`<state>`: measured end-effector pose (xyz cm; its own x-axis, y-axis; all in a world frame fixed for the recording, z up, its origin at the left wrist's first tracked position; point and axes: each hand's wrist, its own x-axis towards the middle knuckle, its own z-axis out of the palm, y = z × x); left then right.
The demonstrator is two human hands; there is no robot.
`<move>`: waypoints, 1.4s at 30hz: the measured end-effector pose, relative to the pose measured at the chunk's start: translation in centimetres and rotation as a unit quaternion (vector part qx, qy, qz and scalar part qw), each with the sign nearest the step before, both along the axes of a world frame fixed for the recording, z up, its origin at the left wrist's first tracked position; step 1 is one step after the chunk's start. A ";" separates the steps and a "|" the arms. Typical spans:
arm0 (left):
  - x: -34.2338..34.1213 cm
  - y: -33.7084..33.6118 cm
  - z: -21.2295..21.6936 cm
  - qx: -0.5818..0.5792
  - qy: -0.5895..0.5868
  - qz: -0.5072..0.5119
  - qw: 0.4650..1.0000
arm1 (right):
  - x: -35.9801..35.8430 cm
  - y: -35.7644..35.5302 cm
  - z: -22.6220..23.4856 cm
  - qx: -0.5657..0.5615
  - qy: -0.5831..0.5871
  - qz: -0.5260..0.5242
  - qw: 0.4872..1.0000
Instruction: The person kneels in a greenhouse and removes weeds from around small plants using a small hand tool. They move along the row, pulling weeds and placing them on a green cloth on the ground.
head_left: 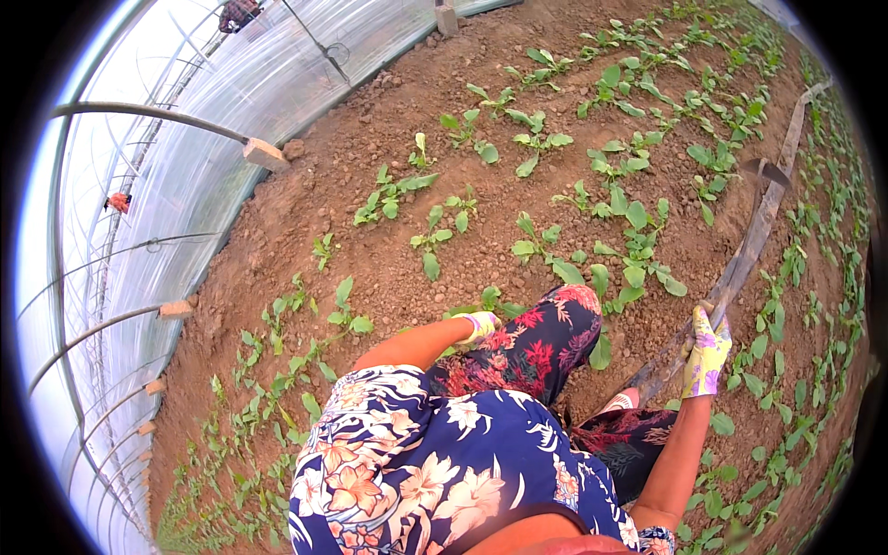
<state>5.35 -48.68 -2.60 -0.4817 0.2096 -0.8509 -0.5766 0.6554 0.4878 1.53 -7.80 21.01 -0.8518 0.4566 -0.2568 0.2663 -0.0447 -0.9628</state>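
Note:
My right hand (706, 356), in a pale yellow glove with purple print, has its fingers wrapped around the long handle of what looks like a hoe (731, 282). The dark curved blade (766, 173) is at the far end, beside leafy seedlings. The handle lies along a flat grey hose (794, 129), and the two are hard to tell apart. My left hand (478, 326), gloved alike, is beside my bent knee, close to a small green seedling (495, 302). Its fingers are mostly hidden, so whether it holds anything does not show.
Rows of leafy seedlings (634, 250) grow in brown, crumbly soil (398, 277). More plants (795, 277) stand beyond the hose. To the left, a clear plastic greenhouse wall (213, 157) has curved poles set at blocks (265, 154). A person (239, 14) is visible far off through the plastic.

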 end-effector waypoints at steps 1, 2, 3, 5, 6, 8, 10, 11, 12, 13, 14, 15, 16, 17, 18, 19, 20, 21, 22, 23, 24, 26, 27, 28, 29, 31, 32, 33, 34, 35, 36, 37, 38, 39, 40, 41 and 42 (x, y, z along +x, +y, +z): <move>1.1 -1.4 -2.5 0.008 0.053 -0.114 0.992 | -0.1 0.3 -0.8 0.018 0.008 0.014 1.000; 2.4 -3.6 -4.6 -0.010 0.056 -0.110 0.992 | -0.2 0.3 -1.7 0.025 0.018 0.026 0.999; 3.9 -6.3 -5.6 -0.034 0.061 -0.105 0.992 | -0.3 0.4 -3.0 0.024 0.035 0.035 0.998; 3.9 -4.8 -5.9 -0.070 0.072 -0.136 0.986 | -0.3 3.3 -6.5 0.076 0.038 0.023 0.996; 3.1 -1.9 -5.2 -0.045 0.096 -0.156 0.982 | 0.1 5.6 -7.5 0.119 0.037 0.008 0.992; 2.2 2.1 0.0 -0.006 0.134 -0.195 0.972 | 1.6 8.6 -7.3 0.148 0.007 -0.024 0.989; 5.0 -1.0 1.9 -0.046 0.147 -0.187 0.970 | 3.0 7.0 -7.7 0.115 -0.011 -0.022 0.993; 5.5 -1.3 2.9 -0.040 0.120 -0.148 0.981 | 3.6 6.9 -8.0 0.120 0.008 -0.034 0.992; 6.1 -1.7 3.9 -0.036 0.093 -0.107 0.989 | 3.9 6.6 -7.7 0.112 -0.002 -0.035 0.993; 6.5 -2.1 4.0 -0.059 0.114 -0.129 0.983 | 4.1 6.3 -7.4 0.104 -0.012 -0.036 0.994; 7.0 -2.4 3.6 -0.082 0.136 -0.152 0.976 | 4.3 6.1 -7.1 0.097 -0.021 -0.038 0.994; 7.5 -2.8 3.6 -0.106 0.157 -0.172 0.967 | 4.6 5.3 -6.0 0.078 -0.030 -0.032 0.996; 7.9 -2.9 3.6 -0.106 0.182 -0.203 0.956 | 5.0 4.4 -4.3 0.062 -0.041 -0.026 0.997; 8.2 -2.9 3.7 -0.106 0.205 -0.234 0.944 | 5.2 3.8 -3.5 0.046 -0.052 -0.021 0.997; 8.3 -2.5 4.2 -0.107 0.191 -0.239 0.946 | 5.4 3.9 -3.3 0.044 -0.046 -0.021 0.998; 8.2 -2.0 4.6 -0.108 0.176 -0.243 0.948 | 5.6 3.9 -3.2 0.043 -0.042 -0.022 0.998; 8.1 -1.5 4.7 -0.110 0.161 -0.247 0.949 | 5.8 3.9 -3.2 0.041 -0.039 -0.022 0.998; 8.2 -1.5 4.4 -0.117 0.152 -0.268 0.944 | 6.0 3.9 -3.2 0.054 -0.034 -0.023 0.998; 8.3 -1.6 4.2 -0.124 0.143 -0.290 0.938 | 6.2 3.9 -3.6 0.067 -0.030 -0.025 0.997; 8.4 -1.5 4.1 -0.113 0.108 -0.274 0.949 | 6.3 4.1 -4.1 0.080 -0.028 -0.028 0.996; 8.2 -1.4 3.6 -0.119 0.086 -0.152 0.977 | 5.7 5.1 -5.0 0.102 -0.003 -0.035 0.994; 6.7 -1.1 -0.1 -0.121 0.039 0.095 0.987 | 3.8 7.8 -7.2 0.146 0.047 -0.051 0.987; 6.4 -3.4 -3.4 -0.141 0.053 -0.246 0.957 | 3.6 6.5 -7.2 0.085 0.033 -0.033 0.995; 7.3 -8.4 -6.5 -0.207 0.073 -0.054 0.974 | 2.4 5.6 -6.0 0.028 0.022 -0.029 0.999; 6.1 -7.7 -7.2 -0.207 0.081 -0.087 0.971 | 2.2 5.6 -4.8 0.023 0.013 -0.025 0.999; 0.3 -1.1 -4.3 -0.186 0.084 -0.143 0.968 | 0.3 7.8 -4.5 0.046 0.027 -0.048 0.997; -0.6 0.9 -3.6 -0.188 0.075 -0.161 0.966 | -0.8 8.3 -5.3 0.061 0.047 -0.054 0.996; -1.3 2.2 -3.6 -0.193 0.063 -0.182 0.962 | -1.3 8.8 -6.1 0.048 0.032 -0.049 0.997; -1.9 3.6 -3.9 -0.199 0.047 -0.202 0.958 | -1.8 9.1 -6.5 0.013 0.009 -0.040 0.999; -3.2 5.5 -4.4 -0.206 0.040 -0.223 0.952 | -3.1 10.1 -6.8 -0.035 -0.002 -0.033 0.999; -5.1 7.3 -5.0 -0.213 0.035 -0.245 0.945 | -4.6 11.4 -7.9 -0.048 0.006 -0.033 0.998; -6.6 9.2 -5.9 -0.220 0.026 -0.268 0.938 | -5.9 12.8 -9.0 -0.064 -0.008 -0.049 0.997; -7.9 10.9 -6.6 -0.227 0.014 -0.284 0.932 | -7.4 14.0 -10.1 -0.082 -0.021 -0.055 0.995; -10.1 12.9 -7.5 -0.230 0.005 -0.305 0.924 | -9.1 15.4 -10.7 -0.090 -0.031 -0.055 0.994; -11.9 14.9 -8.3 -0.228 -0.006 -0.323 0.919 | -10.7 16.7 -11.9 -0.098 -0.044 -0.054 0.993; -13.6 16.9 -9.0 -0.226 -0.014 -0.338 0.914 | -12.7 17.6 -13.6 -0.087 -0.069 -0.090 0.990; -15.5 19.0 -9.5 -0.223 -0.022 -0.353 0.908 | -14.3 18.6 -15.5 -0.057 -0.084 -0.101 0.990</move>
<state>-10.16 -29.64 -12.09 -0.3238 0.0818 -0.9426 0.0523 0.9963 0.0685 -12.73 10.82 5.47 -0.6862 0.5732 -0.4479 0.3974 -0.2203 -0.8908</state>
